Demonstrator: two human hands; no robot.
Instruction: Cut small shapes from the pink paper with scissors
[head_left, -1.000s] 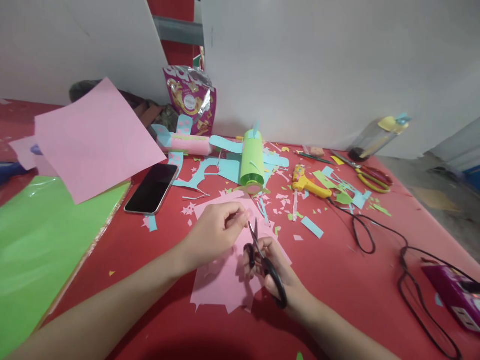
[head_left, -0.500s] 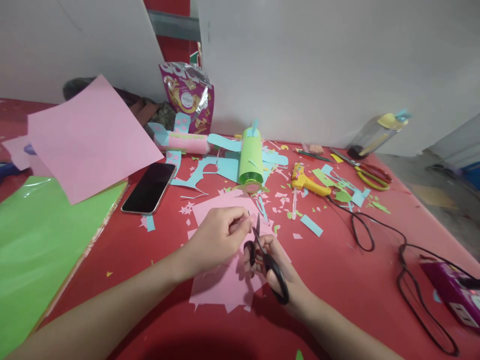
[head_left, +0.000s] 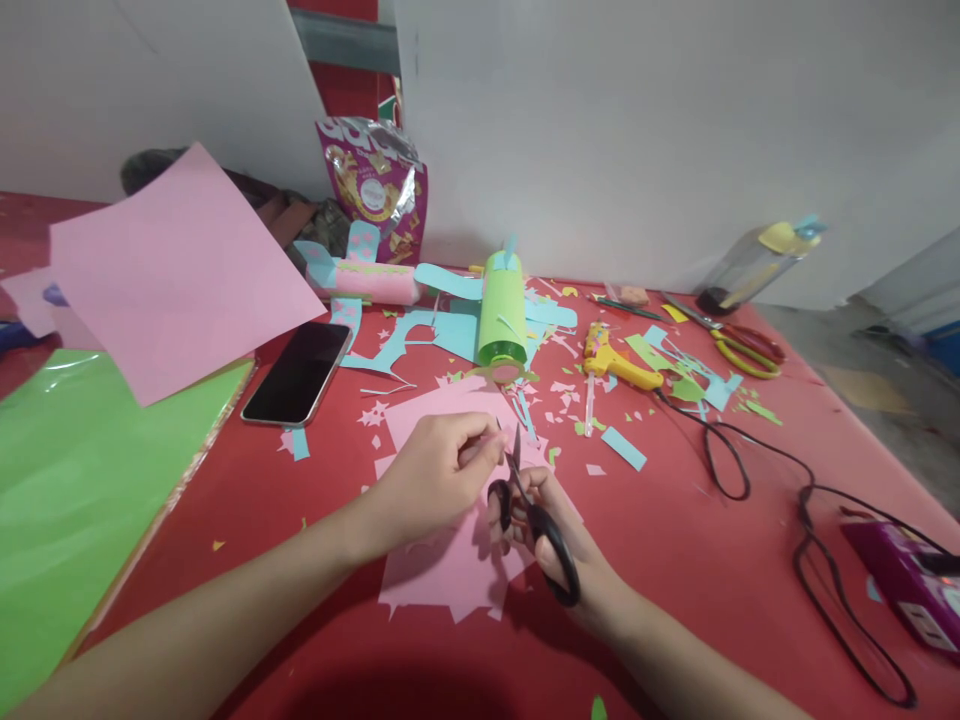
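Observation:
My right hand (head_left: 555, 540) grips black-handled scissors (head_left: 551, 550) by the finger loops, with the blades parted and pointing away from me. Close by the blades, the fingertips of my left hand (head_left: 442, 465) pinch a tiny pink paper piece (head_left: 498, 437), mostly hidden by the fingers. Beneath both hands lie pink paper sheets (head_left: 427, 585) with jagged, cut edges. Beyond them a green paper-covered cylinder (head_left: 502, 310) with blue strips rests on the table, and a pink cylinder (head_left: 379, 283) with blue wing shapes lies to its left.
A phone (head_left: 298, 372), a large pink sheet (head_left: 184, 275) and a green sheet pack (head_left: 90, 480) are at left. On the right are a yellow glue gun (head_left: 619, 362) with its cord, other scissors (head_left: 739, 345), a bottle (head_left: 757, 265) and a purple power strip (head_left: 904, 580). Scraps litter the red table.
The view has shifted very slightly. Both hands and the scissors stay almost in place, with the blades still parted beside the left fingertips.

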